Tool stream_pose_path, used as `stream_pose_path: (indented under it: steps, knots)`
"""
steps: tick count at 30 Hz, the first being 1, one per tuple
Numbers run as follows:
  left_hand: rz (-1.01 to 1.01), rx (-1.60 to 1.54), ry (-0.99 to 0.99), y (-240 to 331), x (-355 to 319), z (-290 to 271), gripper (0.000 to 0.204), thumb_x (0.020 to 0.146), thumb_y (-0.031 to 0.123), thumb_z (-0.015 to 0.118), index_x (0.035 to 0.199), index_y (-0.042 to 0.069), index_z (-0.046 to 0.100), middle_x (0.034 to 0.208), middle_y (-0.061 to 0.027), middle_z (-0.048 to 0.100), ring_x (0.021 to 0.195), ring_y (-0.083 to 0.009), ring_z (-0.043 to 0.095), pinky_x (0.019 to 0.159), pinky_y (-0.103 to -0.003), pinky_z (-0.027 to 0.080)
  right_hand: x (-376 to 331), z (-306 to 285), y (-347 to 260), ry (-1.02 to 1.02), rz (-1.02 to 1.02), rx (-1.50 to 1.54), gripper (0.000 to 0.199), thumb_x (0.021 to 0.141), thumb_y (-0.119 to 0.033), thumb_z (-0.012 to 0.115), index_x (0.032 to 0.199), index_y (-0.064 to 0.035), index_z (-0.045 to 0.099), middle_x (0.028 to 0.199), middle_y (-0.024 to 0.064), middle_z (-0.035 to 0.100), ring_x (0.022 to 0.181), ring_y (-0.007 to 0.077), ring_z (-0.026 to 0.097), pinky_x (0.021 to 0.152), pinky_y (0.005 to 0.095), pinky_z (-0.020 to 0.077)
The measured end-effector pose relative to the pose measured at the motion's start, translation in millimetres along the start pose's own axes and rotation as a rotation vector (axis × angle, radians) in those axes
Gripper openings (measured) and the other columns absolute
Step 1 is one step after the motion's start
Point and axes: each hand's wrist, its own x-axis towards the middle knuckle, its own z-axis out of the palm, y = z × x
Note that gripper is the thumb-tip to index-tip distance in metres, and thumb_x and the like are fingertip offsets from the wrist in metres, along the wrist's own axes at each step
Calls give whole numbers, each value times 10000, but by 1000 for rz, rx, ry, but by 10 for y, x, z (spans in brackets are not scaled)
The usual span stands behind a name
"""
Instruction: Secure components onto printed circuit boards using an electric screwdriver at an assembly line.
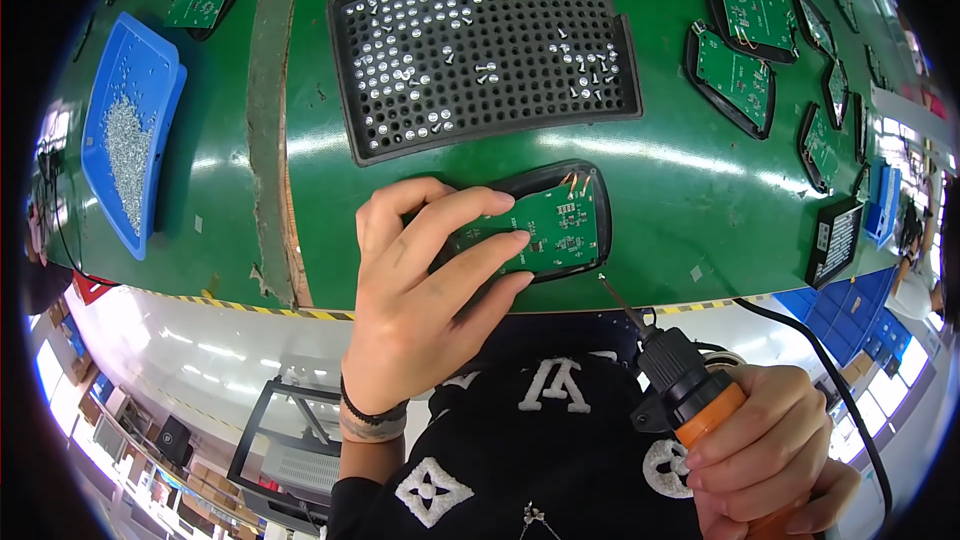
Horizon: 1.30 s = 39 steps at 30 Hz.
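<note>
My left hand [415, 285] grips a black plastic housing [605, 200] on the green table, its fingers lying over the green circuit board [565, 230] inside. Copper-coloured wires or contacts show at the board's far right corner. The palm hides the housing's left end. In my right hand [765, 450], the fingers are wrapped round an orange and black electric screwdriver [708, 408]. Its thin bit points up and left, with the tip just off the housing's near right corner. A small bright bit at the tip looks like a screw.
Beyond the housing lies a black perforated tray [350, 110], partly filled with screws. A blue bin [165, 120] of loose screws stands at left. Several boards in housings [735, 75] lie at right, near a black box [835, 240]. A black cable [850, 390] runs beside my right hand.
</note>
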Motion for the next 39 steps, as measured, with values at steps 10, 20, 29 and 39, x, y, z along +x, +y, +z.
stream_pose_path:
  steps: [10, 20, 29, 39]
  knots:
    - [-66, -262, 231, 35, -94, -59, 392, 618, 71, 773, 989, 43, 648, 1093, -111, 568, 926, -249, 513, 764, -350, 398, 61, -92, -17, 113, -172, 66, 397, 778, -35, 636, 1086, -76, 389, 694, 26, 506, 519, 144, 494, 512, 272, 474]
    - [-160, -1663, 169, 150, -13, -240, 587, 734, 1, 706, 1274, 13, 478, 1228, -86, 476, 1017, -203, 522, 853, -300, 432, 403, -191, -54, 691, 195, 319, 438, 754, -15, 613, 1074, -52, 317, 604, 21, 422, 464, 112, 450, 435, 234, 421]
    - [-8, -635, 8, 822, 259, -56, 431, 878, 59, 572, 1291, 48, 450, 1031, -86, 583, 975, -116, 576, 811, -246, 474, 319, -2, -38, 546, 387, 222, 546, 652, 67, 636, 1082, -76, 331, 734, 48, 462, 540, 113, 495, 467, 205, 466]
    - [-112, -653, -104, 1054, 273, -210, 363, 879, 65, 575, 1233, 49, 494, 948, -77, 608, 766, -72, 608, 699, -231, 506, 180, -81, -95, 529, 405, 207, 571, 622, 101, 642, 1076, -69, 341, 771, 67, 496, 570, 110, 517, 475, 183, 467]
